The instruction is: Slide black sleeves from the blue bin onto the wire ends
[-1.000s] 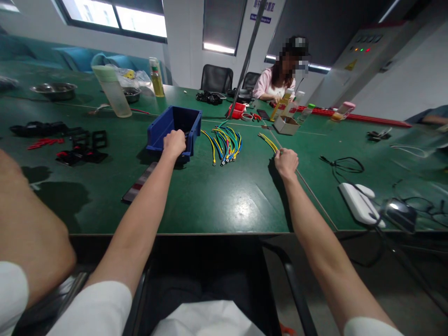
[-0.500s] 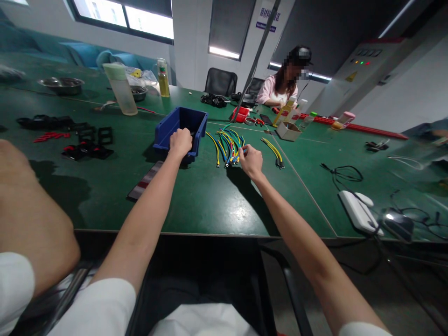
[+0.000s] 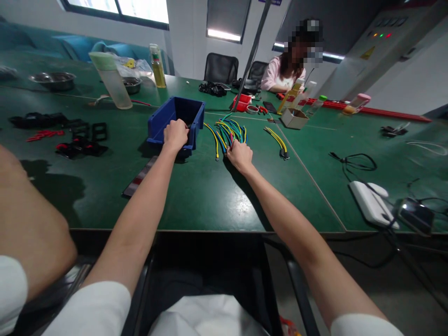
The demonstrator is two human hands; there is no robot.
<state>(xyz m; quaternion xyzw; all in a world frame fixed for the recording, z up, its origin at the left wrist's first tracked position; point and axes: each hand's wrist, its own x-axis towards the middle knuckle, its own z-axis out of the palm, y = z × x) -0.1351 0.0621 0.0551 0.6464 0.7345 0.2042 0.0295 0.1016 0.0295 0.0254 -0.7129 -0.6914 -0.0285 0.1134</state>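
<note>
My left hand (image 3: 175,134) is curled over the near rim of a blue plastic bin (image 3: 177,120) on the green table (image 3: 210,186). My right hand (image 3: 240,155) rests on the near ends of a bundle of coloured wires (image 3: 229,132), yellow, green and blue, just right of the bin; its fingers are closed on the wire ends. A small bunch of yellow wires (image 3: 278,141) lies apart, further right.
Black and red parts (image 3: 79,147) lie at left, a flat striped strip (image 3: 140,176) near the bin. A plastic cup (image 3: 112,80), bottle (image 3: 157,73) and metal bowls stand behind. A person (image 3: 285,70) sits across. White device (image 3: 371,205) and cables at right.
My right hand left the yellow wires at the right, moved left and came down on the ends of the coloured wire bundle. My left hand stayed on the bin rim.
</note>
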